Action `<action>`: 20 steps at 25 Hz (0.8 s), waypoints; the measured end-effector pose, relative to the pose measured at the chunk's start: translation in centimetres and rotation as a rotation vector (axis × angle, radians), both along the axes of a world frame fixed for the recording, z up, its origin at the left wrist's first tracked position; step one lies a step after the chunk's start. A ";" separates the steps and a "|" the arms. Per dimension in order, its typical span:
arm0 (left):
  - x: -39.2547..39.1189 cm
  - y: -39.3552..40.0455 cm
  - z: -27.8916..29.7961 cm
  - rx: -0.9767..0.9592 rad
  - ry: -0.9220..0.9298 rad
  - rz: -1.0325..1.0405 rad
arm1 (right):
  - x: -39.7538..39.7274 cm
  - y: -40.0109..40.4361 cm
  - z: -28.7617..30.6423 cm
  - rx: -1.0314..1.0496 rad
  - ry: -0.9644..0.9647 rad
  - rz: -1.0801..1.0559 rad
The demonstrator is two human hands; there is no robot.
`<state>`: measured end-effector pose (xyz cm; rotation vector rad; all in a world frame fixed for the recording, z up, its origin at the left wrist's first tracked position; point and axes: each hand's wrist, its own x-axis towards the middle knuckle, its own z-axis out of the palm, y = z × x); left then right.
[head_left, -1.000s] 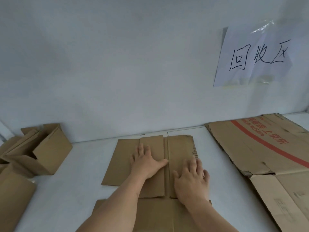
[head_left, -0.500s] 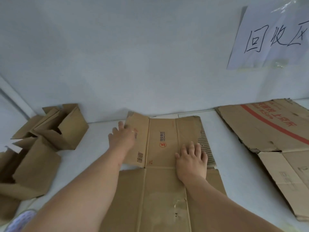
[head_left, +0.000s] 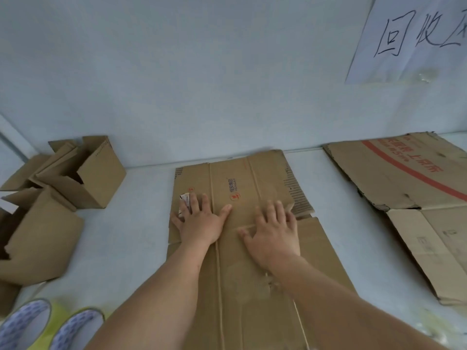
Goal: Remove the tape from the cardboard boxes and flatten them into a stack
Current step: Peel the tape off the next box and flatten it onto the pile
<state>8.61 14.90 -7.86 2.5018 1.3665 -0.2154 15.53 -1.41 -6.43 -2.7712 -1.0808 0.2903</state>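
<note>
A flattened brown cardboard box point(head_left: 252, 183) lies unfolded on the white surface in front of me, its printed side up. My left hand point(head_left: 202, 221) presses flat on its left panel, fingers spread, near a small white label point(head_left: 184, 200). My right hand point(head_left: 274, 228) presses flat on the middle-right panel beside a torn flap edge. A larger flattened sheet of cardboard point(head_left: 316, 261) lies underneath, reaching toward me.
Several open, unflattened cardboard boxes point(head_left: 83, 173) stand at the left. A big flattened box with a red stripe point(head_left: 409, 173) lies at the right. A paper sign point(head_left: 414, 39) is taped on the wall. Two tape rolls point(head_left: 50, 324) sit at the lower left.
The left flap, which my left hand was holding half a second ago, now lies flat. My left hand has moved right and down onto the panel; both hands press on the cardboard.
</note>
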 end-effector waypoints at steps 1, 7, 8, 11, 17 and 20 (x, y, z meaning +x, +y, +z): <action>0.1 0.0 0.0 -0.005 -0.005 0.013 | -2.0 -1.1 0.0 0.011 0.024 0.000; -0.9 -2.3 -0.4 0.168 -0.218 -0.195 | -5.7 -6.5 -0.6 0.155 0.112 -0.031; -1.5 -3.4 -0.2 0.160 -0.265 -0.275 | -5.0 -6.8 -0.4 0.217 0.160 -0.028; -4.7 -8.7 0.7 0.189 -0.358 -0.524 | -3.3 -8.4 0.1 0.255 0.212 -0.072; -11.3 -16.3 1.9 0.028 0.073 -0.862 | -2.5 -13.0 1.4 0.157 0.183 -0.398; -11.6 -16.0 3.5 -0.048 0.088 -0.835 | -2.8 -14.9 2.4 0.202 0.291 -0.543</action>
